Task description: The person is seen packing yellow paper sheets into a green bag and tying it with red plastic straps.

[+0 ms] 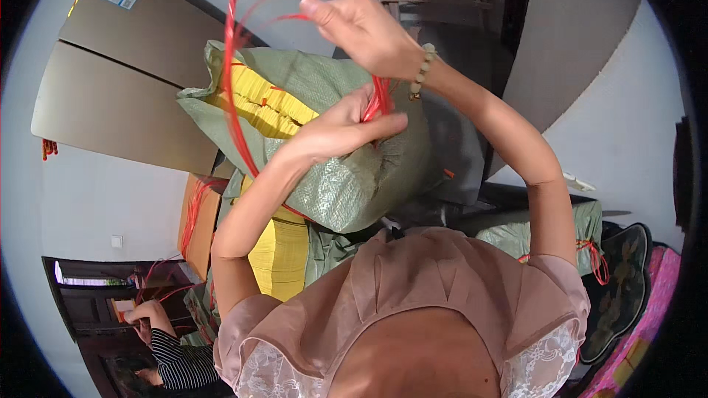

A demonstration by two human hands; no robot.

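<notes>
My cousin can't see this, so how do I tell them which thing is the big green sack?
Start at the pink blouse at the bottom. Just above it, behind the left hand gripping red cord, is the big green sack. Unlike the green bundle at right, its open mouth shows bright yellow stacks.

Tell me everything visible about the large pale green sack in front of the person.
The sack looks like woven plastic, slightly shiny. It is bulging and creased, and gapes on its left side, where yellow layered stacks with small red-orange bits show inside. The left hand grips red strands over its middle; whether the hand itself presses on the sack is unclear. A red loop passes in front of its left side. What supports it is mostly hidden.
</notes>
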